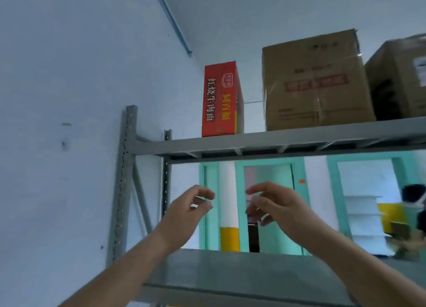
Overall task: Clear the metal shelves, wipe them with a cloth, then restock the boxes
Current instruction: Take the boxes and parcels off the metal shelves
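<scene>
On the top metal shelf (pixel 265 141) stands an upright red box (pixel 220 99) with Chinese writing, at its left end. To its right sit a large brown cardboard box (pixel 315 81) and a second brown box (pixel 401 76), cut off by the frame edge. The shelf below (pixel 230 270) shows bare grey metal. My left hand (pixel 186 212) and my right hand (pixel 274 203) are raised between the two shelves, below the red box. Both have loosely curled fingers and hold nothing.
A white wall is at the left, with the grey perforated shelf upright (pixel 122 187) against it. Behind the shelves are teal-framed windows (pixel 269 205) and a white-and-yellow pillar (pixel 228 214). A person (pixel 412 203) is partly visible at the far right.
</scene>
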A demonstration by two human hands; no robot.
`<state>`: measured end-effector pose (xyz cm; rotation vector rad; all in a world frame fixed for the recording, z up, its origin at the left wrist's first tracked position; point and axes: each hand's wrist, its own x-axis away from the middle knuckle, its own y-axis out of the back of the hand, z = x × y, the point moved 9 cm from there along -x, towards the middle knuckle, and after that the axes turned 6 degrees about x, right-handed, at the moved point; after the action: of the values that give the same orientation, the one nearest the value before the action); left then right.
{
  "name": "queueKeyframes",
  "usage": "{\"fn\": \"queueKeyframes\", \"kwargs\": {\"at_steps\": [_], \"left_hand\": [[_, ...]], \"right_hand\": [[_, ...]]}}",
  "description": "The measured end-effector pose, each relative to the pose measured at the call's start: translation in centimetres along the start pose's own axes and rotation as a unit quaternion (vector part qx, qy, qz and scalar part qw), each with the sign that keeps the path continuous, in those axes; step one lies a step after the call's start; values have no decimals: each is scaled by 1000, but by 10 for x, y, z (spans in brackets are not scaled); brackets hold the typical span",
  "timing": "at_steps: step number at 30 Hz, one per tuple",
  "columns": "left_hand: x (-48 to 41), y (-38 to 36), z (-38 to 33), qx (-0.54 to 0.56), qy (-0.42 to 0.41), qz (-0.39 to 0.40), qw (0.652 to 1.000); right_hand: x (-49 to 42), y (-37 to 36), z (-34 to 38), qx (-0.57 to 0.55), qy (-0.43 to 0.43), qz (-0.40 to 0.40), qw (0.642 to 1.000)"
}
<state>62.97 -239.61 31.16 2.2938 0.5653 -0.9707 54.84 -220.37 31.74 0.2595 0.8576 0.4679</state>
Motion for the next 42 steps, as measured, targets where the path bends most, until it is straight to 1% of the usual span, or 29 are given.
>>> {"fn": "queueKeyframes", "kwargs": {"at_steps": [2,5,10,12,15,17,18,20,22,24,27,30,31,32,34,35,36,38,40,42], "left_hand": [[-28,29,26,-22,-9,0,1000],[-72,54,58,-59,-37,15,997],[-162,88,76,-55,-99,15,993],[-194,91,73,-47,-118,16,992],[-241,95,68,-67,-164,-15,984],[-269,97,62,-76,-181,-50,979],[-282,96,59,-86,-182,-63,977],[-306,94,56,-92,-159,-79,980],[-326,92,55,-82,-118,-79,986],[-341,86,55,-80,-95,-77,989],[-365,72,60,-94,-67,-72,991],[-383,59,76,-105,-46,-71,991],[-386,55,83,-133,-43,-78,987],[-388,54,88,-175,-43,-96,979],[-386,54,91,-259,-58,-153,952],[-384,54,90,-283,-70,-175,941],[-382,53,87,-287,-86,-187,935],[-377,50,81,-236,-107,-183,948],[-370,49,74,-127,-121,-162,971],[-359,49,63,-34,-136,-152,978]], "right_hand": [[-39,-17,13,46,21,-8,999],[-97,-28,27,121,40,-45,991],[-186,-20,27,207,40,-144,967],[-210,-8,26,258,40,-168,951],[-246,11,30,337,43,-202,918],[-267,25,34,355,28,-225,907],[-279,30,33,357,18,-227,906],[-300,34,32,371,0,-220,902],[-319,37,32,379,-4,-215,900],[-333,40,29,379,-7,-207,902],[-351,39,20,413,-15,-180,893],[-370,26,2,404,-20,-131,905],[-376,22,-6,404,-18,-116,907],[-381,18,-11,419,-11,-117,900],[-382,21,-15,482,11,-157,862],[-382,23,-16,503,17,-175,846],[-380,24,-16,509,24,-185,840],[-378,27,-17,487,33,-193,851],[-374,29,-15,442,31,-194,875],[-365,27,-9,378,29,-187,906]]}}
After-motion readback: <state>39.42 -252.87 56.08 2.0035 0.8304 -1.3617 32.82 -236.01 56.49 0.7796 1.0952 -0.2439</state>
